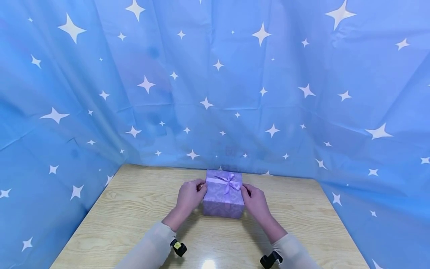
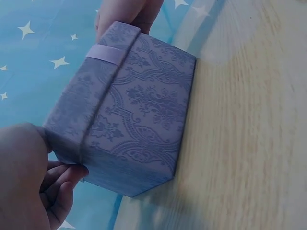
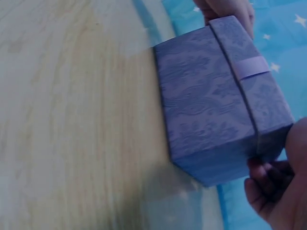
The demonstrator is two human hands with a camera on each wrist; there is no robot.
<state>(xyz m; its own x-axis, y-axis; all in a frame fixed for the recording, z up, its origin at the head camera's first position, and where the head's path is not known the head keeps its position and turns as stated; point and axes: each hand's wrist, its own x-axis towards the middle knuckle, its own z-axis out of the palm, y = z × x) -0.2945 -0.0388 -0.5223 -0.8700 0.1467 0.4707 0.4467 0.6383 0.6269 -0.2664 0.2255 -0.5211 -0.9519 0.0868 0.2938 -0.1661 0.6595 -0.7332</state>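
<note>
Head view shows a lilac box (image 1: 223, 200) standing on the table (image 1: 134, 209), near the far edge and about midway between left and right, just in front of the starred blue curtain (image 1: 215, 93). A lid (image 1: 224, 183) with a pale ribbon (image 1: 229, 182) tied in a bow sits on top.

Both hands are on it. The left hand (image 1: 189, 196) holds the left side of the lid, its fingers curled against the rim; the right hand (image 1: 255, 200) does the same on the right side. In the left wrist view the fingers (image 2: 60, 184) tuck under the lid's lower edge at a corner, and the right wrist view shows the same grip at the opposite corner, fingers (image 3: 268, 179) bent at the rim. The box base rests flat on the wood.

The box looks like stiff patterned card: probably light, rigid enough to keep its shape, but its walls would likely dent under a hard squeeze. The surface seems matte and embossed, so it should not slip much. The lid overlaps the base as a sleeve, so the sound place to hold is the lid's two opposite side edges, clear of the bow, which is soft and would crush. Whether anything is inside cannot be told, since the views are a little blurred and the lid is on.
</note>
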